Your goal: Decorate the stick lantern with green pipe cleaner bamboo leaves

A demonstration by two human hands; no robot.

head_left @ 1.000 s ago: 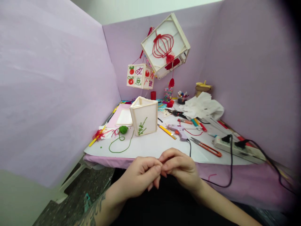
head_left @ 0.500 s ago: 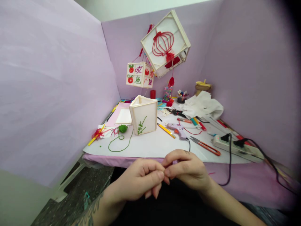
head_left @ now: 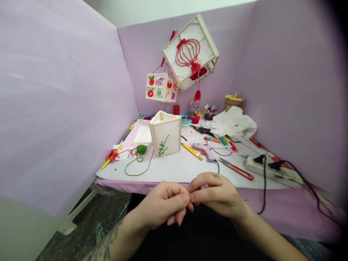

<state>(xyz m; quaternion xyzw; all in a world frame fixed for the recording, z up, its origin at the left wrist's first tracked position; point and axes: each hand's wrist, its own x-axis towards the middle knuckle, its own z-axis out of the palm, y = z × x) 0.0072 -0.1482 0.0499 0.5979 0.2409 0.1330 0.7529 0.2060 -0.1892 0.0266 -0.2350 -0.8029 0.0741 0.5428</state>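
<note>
My left hand [head_left: 167, 203] is closed in a pinch in front of the table edge, its thumb and index fingertips against those of my right hand [head_left: 213, 194]. The right hand pinches too. Whatever lies between the fingertips is too small or hidden to make out. Beyond them on the table stands a white three-sided lantern [head_left: 166, 134] with a pale frame and a green plant design low on its front. A green yarn ball [head_left: 141, 149] rests left of it, a loose strand curling toward the lantern.
On the right lie a yellow utility knife [head_left: 191, 151], a lilac glue gun [head_left: 208, 152], orange-handled snips [head_left: 236, 168] and a power strip [head_left: 272, 170] with black cords. Crumpled white material [head_left: 232, 123] sits behind. A large lantern [head_left: 191, 52] and a smaller one [head_left: 162, 87] hang above.
The view has shifted slightly. Both hands stay together at the fingertips, with the right hand turned a little so that more of a finger tattoo shows. The table things stay put.
</note>
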